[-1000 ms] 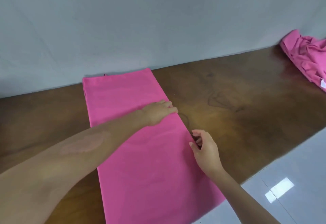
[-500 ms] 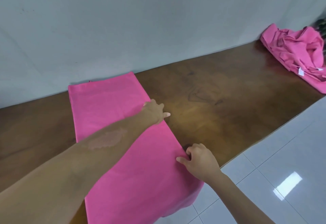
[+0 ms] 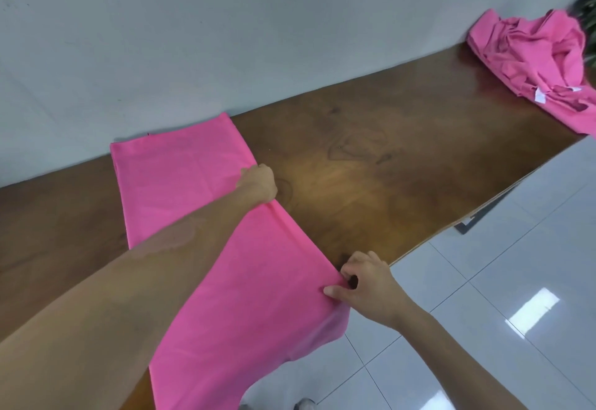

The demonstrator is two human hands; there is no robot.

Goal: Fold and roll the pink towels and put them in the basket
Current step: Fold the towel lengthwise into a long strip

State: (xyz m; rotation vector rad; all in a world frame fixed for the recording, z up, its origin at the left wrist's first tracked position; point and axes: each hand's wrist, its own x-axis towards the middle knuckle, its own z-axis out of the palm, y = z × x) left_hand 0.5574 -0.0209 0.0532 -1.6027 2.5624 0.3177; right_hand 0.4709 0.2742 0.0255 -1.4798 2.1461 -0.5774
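A pink towel (image 3: pixel 180 190) lies folded into a long strip across the brown table (image 3: pixel 371 184), from the wall to past the front edge, where its near end hangs down. My left hand (image 3: pixel 258 182) grips the strip's right edge about halfway along, fingers curled under the cloth. My right hand (image 3: pixel 364 284) pinches the same edge nearer me, at the table's front edge. No basket is in view.
A crumpled heap of pink towels (image 3: pixel 541 55) lies at the table's far right end against the grey wall. White floor tiles (image 3: pixel 516 280) show to the right of the table edge. A plant's leaves show at the top right corner.
My right hand slid along the towel's right edge toward me and now pinches it at the table's front edge. My left hand curled onto the same edge. The view swung right.
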